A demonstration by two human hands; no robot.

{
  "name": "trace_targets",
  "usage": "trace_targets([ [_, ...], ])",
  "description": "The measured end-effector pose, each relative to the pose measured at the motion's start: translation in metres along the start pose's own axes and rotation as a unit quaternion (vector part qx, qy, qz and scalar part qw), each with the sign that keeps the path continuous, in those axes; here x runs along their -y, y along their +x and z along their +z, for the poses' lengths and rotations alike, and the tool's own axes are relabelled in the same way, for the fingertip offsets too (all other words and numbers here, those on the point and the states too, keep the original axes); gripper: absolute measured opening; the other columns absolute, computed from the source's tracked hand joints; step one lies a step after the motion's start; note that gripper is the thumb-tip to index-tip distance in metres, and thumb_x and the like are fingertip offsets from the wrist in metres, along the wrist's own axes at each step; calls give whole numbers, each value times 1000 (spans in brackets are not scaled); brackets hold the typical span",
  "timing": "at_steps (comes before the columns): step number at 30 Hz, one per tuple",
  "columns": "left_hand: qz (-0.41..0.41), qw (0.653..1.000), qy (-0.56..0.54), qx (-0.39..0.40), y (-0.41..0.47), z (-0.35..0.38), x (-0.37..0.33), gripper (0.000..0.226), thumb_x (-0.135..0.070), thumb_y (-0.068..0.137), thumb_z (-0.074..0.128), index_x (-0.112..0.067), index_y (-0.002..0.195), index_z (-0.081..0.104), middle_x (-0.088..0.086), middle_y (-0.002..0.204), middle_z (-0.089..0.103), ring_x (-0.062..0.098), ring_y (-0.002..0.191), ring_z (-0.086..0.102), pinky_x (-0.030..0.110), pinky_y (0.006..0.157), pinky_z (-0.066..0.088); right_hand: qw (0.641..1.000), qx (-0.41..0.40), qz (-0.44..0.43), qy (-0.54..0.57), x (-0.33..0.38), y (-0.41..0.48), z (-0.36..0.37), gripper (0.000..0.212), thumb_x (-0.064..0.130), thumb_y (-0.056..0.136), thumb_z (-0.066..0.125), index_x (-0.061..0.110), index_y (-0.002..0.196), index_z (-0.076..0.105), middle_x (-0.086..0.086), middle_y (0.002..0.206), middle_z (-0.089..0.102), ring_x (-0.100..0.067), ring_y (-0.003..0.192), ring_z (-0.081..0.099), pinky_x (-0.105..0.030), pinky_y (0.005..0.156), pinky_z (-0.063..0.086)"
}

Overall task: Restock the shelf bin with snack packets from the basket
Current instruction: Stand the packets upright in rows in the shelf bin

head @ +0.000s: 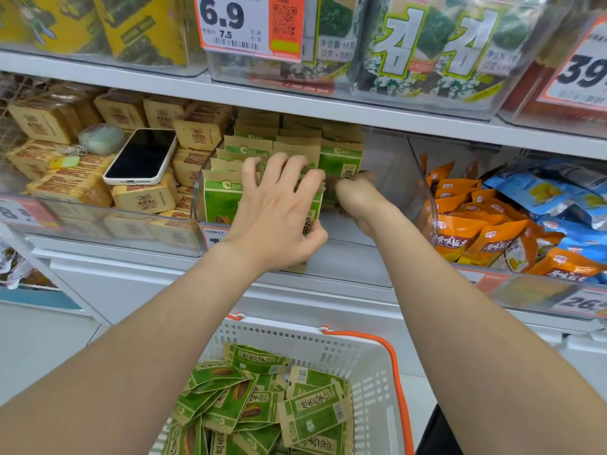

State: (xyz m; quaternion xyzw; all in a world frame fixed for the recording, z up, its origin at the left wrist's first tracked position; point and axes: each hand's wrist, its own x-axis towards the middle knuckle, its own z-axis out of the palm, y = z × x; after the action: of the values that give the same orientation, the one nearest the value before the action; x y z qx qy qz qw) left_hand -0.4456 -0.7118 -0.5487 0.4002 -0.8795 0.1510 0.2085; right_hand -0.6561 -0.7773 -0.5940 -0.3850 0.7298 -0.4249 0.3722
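Here, the left hand (279, 208) clamps a packet (311, 216) at the front of the clear bin (394, 175) — fingers curled over its top, thumb beneath. The right hand (358, 198), blurred, reaches in beside the upright rows behind; whether it grips anything I cannot tell. More green packets (262, 399) lie loose in the white basket (371, 366) below — a phone (141, 156) rests in the neighbouring bin.

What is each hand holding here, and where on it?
Left hand grips a green packet in the bin, fingers over its top, thumb on its front. Right hand: blurred, cannot tell.
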Motion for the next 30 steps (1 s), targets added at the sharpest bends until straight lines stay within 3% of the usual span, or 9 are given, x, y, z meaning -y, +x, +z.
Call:
trace_targets([
  [2,1,1000,2,0,0,1,1,66,-50,79,49,-20,138,55,7,142,51,34,132,44,58,112,26,1000,-5,-4,-7,1,-1,2,118,57,66,66,15,164,15,-7,150,55,-29,135,55,-51,110,50],
  [7,3,1000,0,-2,-2,1,4,63,-50,79,50,-21,135,56,6,141,51,33,132,45,58,112,27,998,-66,-5,-23,12,-30,4,96,31,86,68,0,160,17,-13,142,59,-31,127,59,-48,108,52],
  [9,5,1000,-1,-1,-2,1,5,62,-50,79,50,-21,134,56,6,142,51,33,132,45,58,112,27,996,-88,-6,3,12,-31,3,89,32,83,72,2,155,30,-11,139,61,-31,126,60,-48,106,53],
  [11,7,1000,-3,-1,-3,0,6,61,-49,79,51,-21,133,56,6,141,51,34,131,45,58,111,27,995,-93,-19,28,12,-29,2,52,31,79,75,14,126,60,-9,124,68,-31,115,66,-50,99,58],
  [14,7,1000,-10,-2,-2,0,5,60,-49,80,52,-22,133,57,6,140,51,34,130,45,58,110,28,995,-77,-46,35,9,-32,3,23,27,77,73,29,100,73,-2,114,73,-25,108,69,-47,94,61],
  [18,7,1000,-13,4,-2,0,6,59,-49,81,51,-22,133,56,5,141,50,33,130,44,57,110,29,998,9,-67,-8,11,-37,4,42,15,91,64,27,132,63,-4,127,65,-21,108,63,-31,80,54],
  [23,9,1000,-15,2,-3,-1,7,58,-49,83,51,-21,134,56,7,143,50,34,132,44,59,112,27,976,143,-68,-146,7,-43,-7,82,29,95,67,36,163,21,-4,159,44,-26,145,42,-46,121,36],
  [26,11,1000,-15,-4,-4,-2,7,62,-50,82,53,-20,136,54,9,143,49,34,132,44,59,113,26,958,188,-70,-204,7,-50,-13,86,25,103,61,40,166,5,-1,171,24,-23,156,26,-44,127,24],
  [30,8,1000,-20,-5,-7,-4,5,68,-51,81,53,-18,140,52,10,143,48,35,133,44,59,115,26,957,161,-96,-220,5,-51,-11,83,22,102,60,37,167,10,0,171,27,-22,155,28,-44,127,27],
])
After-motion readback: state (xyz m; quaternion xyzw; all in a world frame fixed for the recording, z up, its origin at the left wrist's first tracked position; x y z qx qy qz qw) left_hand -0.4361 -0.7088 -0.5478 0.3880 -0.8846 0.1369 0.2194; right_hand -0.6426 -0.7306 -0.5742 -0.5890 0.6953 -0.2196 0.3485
